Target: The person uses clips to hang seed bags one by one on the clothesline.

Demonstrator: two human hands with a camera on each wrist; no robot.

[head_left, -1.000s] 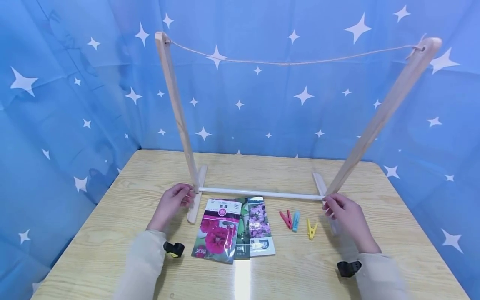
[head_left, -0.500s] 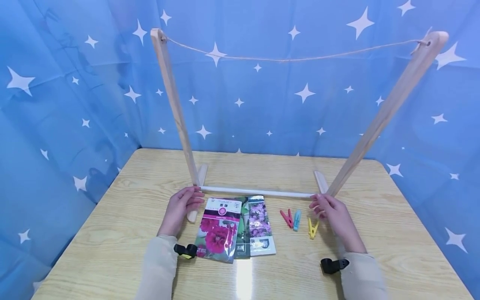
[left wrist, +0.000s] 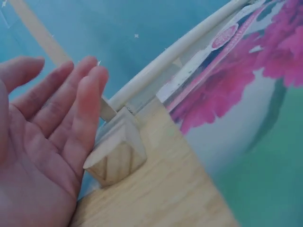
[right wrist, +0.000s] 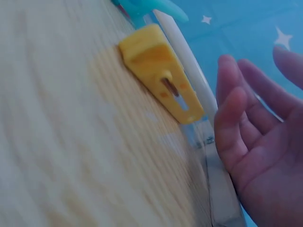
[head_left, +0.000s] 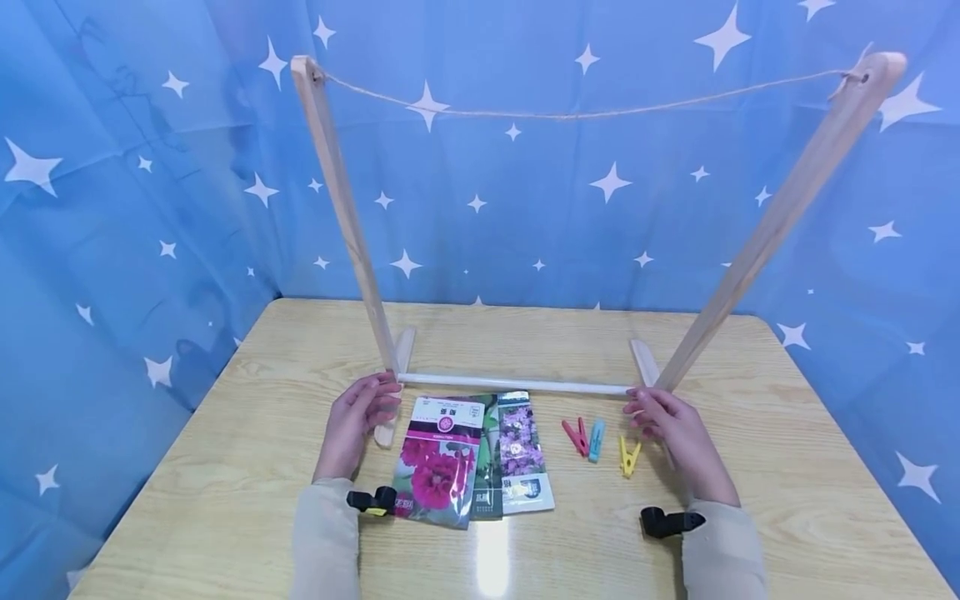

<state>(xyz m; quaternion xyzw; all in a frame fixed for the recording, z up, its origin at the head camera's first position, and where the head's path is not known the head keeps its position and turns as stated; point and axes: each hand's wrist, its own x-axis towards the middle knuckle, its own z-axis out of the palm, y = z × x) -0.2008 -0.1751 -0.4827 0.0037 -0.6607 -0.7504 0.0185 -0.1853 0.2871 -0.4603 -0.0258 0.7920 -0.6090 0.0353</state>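
A wooden stand has a left post (head_left: 345,208), a right post (head_left: 780,225), a white crossbar (head_left: 517,385) low between them and a string (head_left: 562,116) tied across their tops. My left hand (head_left: 354,427) is at the base of the left post, fingers loosely bent beside the wooden foot (left wrist: 118,156); its palm shows bare in the left wrist view. At the right post's base is my right hand (head_left: 681,437), fingertips by the crossbar's end. Its fingers are relaxed with nothing between them, near a yellow clothespin (right wrist: 151,61).
Three overlapping seed packets lie in front of the crossbar: pink-flowered (head_left: 435,479), green (head_left: 487,492) and purple-flowered (head_left: 521,450). A red clothespin (head_left: 576,437) and a blue clothespin (head_left: 596,442) lie right of them on the wooden table (head_left: 570,542). A blue starred curtain (head_left: 510,233) hangs behind.
Both hands came inward along the crossbar, the left to the right and the right to the left, then eased slightly back outward. The stand, packets and clothespins stay in place.
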